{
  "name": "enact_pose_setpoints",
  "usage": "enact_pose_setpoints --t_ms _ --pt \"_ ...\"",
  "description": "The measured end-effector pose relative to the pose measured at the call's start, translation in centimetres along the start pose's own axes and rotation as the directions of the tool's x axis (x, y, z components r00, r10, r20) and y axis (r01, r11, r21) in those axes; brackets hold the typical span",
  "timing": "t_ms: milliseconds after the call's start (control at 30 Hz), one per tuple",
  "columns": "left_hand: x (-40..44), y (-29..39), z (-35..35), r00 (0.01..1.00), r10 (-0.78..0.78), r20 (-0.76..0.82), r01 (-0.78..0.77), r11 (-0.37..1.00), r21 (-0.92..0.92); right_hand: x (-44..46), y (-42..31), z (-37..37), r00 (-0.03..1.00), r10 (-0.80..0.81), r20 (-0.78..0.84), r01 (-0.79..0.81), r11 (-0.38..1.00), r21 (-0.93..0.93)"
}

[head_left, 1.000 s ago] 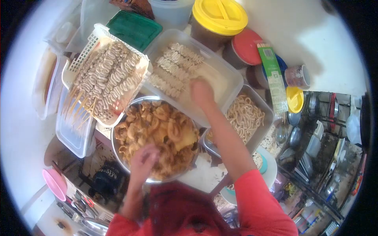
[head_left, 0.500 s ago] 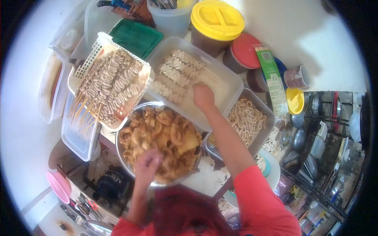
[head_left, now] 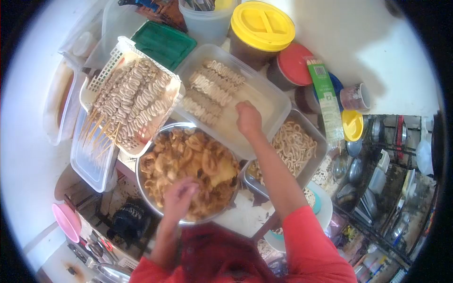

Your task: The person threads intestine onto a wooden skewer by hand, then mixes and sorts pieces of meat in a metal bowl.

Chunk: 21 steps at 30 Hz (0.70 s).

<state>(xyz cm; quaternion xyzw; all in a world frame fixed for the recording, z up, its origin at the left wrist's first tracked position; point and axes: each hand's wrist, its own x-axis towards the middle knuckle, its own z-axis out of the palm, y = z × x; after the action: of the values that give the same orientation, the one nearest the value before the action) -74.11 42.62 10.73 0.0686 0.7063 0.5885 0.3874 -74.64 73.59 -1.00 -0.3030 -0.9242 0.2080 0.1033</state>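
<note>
My right hand (head_left: 248, 119) is closed in a fist over the clear plastic container (head_left: 273, 96), beside the skewered, folded intestine-like strips (head_left: 214, 85) lying there. Whatever its fingers hold is hidden. Over the large metal bowl (head_left: 140, 177) hovers my left hand (head_left: 180, 195), its fingers curled and blurred. I cannot tell whether it grips anything. Brown, cooked-looking pieces (head_left: 203, 155) fill that bowl. To the left, a white basket (head_left: 85, 96) holds a pile of similar loaded skewers (head_left: 130, 96), their bare sticks pointing toward me.
A metal pan (head_left: 323, 155) of loose pale strips (head_left: 295, 146) stands right of the container. Behind are a yellow-lidded tub (head_left: 263, 23), a red-lidded tub (head_left: 299, 63) and a green lid (head_left: 163, 45). A green stick packet (head_left: 325, 96) leans at right, near a dish rack (head_left: 377, 188).
My right hand has drawn slightly away from the skewered strips, toward the lower right. My left hand has shifted a little over the bowl. The camera view has moved slightly.
</note>
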Motion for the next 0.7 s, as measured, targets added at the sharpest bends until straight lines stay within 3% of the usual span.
enact_pose_setpoints --t_ms 167,267,367,467,533,633,700 --pt "0.0 0.1 -0.3 0.998 -0.060 -0.010 0.060 0.998 0.011 0.6 0.9 2.4 0.998 0.002 0.067 0.002 0.998 -0.063" --pt "0.0 -0.1 -0.4 0.999 -0.036 -0.019 0.036 0.999 -0.001 2.0 -1.2 -0.4 0.992 0.081 -0.102 -0.085 0.996 -0.035" --pt "-0.1 -0.5 -0.6 1.000 -0.024 -0.019 0.024 1.000 -0.008 3.2 -0.5 -1.0 0.989 0.135 -0.064 -0.142 0.984 -0.106" --pt "0.0 -0.3 -0.8 0.999 -0.031 -0.016 0.032 0.999 0.034 4.1 0.2 -1.5 0.992 0.076 0.098 -0.053 0.976 -0.213" --pt "0.0 0.0 -0.8 0.999 -0.031 -0.011 0.032 0.996 0.079 4.3 0.2 -1.4 0.991 0.088 0.101 -0.068 0.979 -0.191" --pt "-0.1 -0.2 -0.6 0.998 -0.064 -0.026 0.064 0.998 0.002 3.6 0.0 -1.7 0.995 0.067 0.074 -0.056 0.989 -0.140" --pt "0.0 -0.1 -0.6 0.998 -0.054 -0.017 0.055 0.995 0.086 2.1 -0.8 -2.4 0.998 0.052 0.029 -0.050 0.997 -0.056"
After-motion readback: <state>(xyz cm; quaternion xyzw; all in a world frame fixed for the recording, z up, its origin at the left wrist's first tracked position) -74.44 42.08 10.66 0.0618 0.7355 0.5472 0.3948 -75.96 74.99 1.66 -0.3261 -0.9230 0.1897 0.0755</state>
